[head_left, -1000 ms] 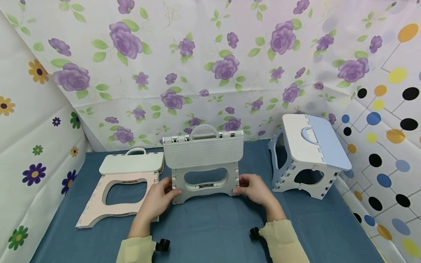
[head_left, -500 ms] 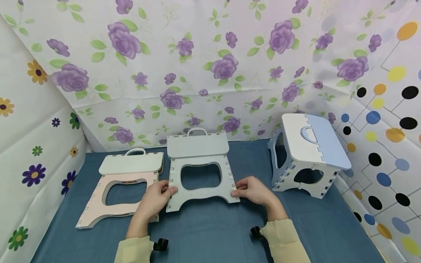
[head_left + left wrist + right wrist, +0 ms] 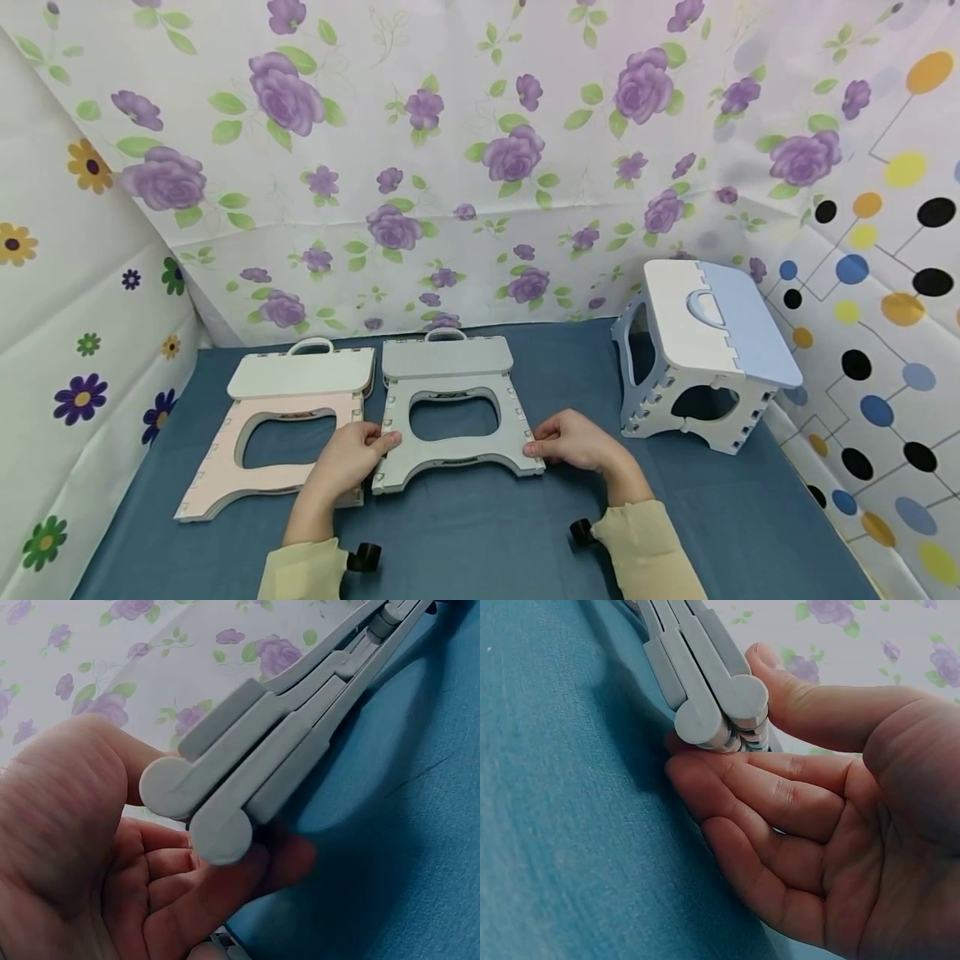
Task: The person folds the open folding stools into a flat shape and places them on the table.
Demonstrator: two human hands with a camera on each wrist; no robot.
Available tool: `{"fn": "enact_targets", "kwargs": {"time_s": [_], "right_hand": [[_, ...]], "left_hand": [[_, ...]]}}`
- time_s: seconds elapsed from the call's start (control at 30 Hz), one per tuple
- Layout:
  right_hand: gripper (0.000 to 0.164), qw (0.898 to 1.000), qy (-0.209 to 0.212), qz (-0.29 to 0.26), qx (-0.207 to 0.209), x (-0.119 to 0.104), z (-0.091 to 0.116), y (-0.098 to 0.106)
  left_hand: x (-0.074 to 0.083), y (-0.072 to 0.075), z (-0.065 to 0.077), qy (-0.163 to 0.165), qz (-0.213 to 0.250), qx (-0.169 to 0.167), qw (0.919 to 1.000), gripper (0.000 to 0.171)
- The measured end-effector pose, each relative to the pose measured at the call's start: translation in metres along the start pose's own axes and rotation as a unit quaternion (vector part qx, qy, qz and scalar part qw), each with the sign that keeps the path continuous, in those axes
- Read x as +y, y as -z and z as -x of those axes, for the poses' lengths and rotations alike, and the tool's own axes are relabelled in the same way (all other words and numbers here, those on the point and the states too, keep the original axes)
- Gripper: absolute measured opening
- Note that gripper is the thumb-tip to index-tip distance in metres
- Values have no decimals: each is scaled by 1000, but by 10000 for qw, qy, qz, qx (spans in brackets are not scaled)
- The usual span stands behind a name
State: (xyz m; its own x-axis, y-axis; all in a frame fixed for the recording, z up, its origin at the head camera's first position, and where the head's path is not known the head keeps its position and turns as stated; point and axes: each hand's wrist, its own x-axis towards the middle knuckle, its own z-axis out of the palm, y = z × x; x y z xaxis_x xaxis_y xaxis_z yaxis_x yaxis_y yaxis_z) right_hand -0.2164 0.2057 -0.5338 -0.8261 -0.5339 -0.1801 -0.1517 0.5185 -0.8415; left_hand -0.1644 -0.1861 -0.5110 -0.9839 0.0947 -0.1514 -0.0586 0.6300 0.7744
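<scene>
A grey folding step stool point(image 3: 450, 358), folded flat with its loop handle at the back, lies low over the blue cloth in the middle of the head view. My left hand point(image 3: 351, 457) grips its left front leg, thumb on top and fingers beneath. On the other side my right hand point(image 3: 573, 442) pinches the right front leg the same way. In the left wrist view the stacked panels point(image 3: 247, 750) of the folded stool show edge on between thumb and fingers. The right wrist view shows the rounded leg ends point(image 3: 720, 712) between thumb and fingertips.
Close by on the left lies a folded pink stool point(image 3: 217, 475) with a white top. An unfolded white and blue stool point(image 3: 697, 333) stands at the right. A flowered curtain point(image 3: 480, 233) hangs along the back, with a dotted sheet point(image 3: 885, 375) on the right.
The grey stool was upright and slightly spread, showing its textured side; it has folded flat and tipped down toward the cloth. Both hands have kept hold of its front legs, moving slightly lower.
</scene>
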Motion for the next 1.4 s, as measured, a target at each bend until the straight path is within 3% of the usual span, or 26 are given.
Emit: {"fn": "enact_targets", "kwargs": {"time_s": [0.23, 0.47, 0.67, 1.4], "right_hand": [[25, 10000, -24, -46, 6, -1, 1, 0], [31, 9997, -13, 175, -143, 1, 0, -1], [30, 9997, 34, 177, -139, 1, -2, -4], [30, 9986, -429, -47, 304, -2, 0, -8]], "left_hand": [[-3, 3, 2, 53, -136, 14, 9999, 30], [-6, 4, 2, 307, 298, 555, 9975, 35], [-5, 2, 0, 248, 424, 871, 9950, 35], [0, 0, -1, 72, 348, 1129, 9930, 32]]}}
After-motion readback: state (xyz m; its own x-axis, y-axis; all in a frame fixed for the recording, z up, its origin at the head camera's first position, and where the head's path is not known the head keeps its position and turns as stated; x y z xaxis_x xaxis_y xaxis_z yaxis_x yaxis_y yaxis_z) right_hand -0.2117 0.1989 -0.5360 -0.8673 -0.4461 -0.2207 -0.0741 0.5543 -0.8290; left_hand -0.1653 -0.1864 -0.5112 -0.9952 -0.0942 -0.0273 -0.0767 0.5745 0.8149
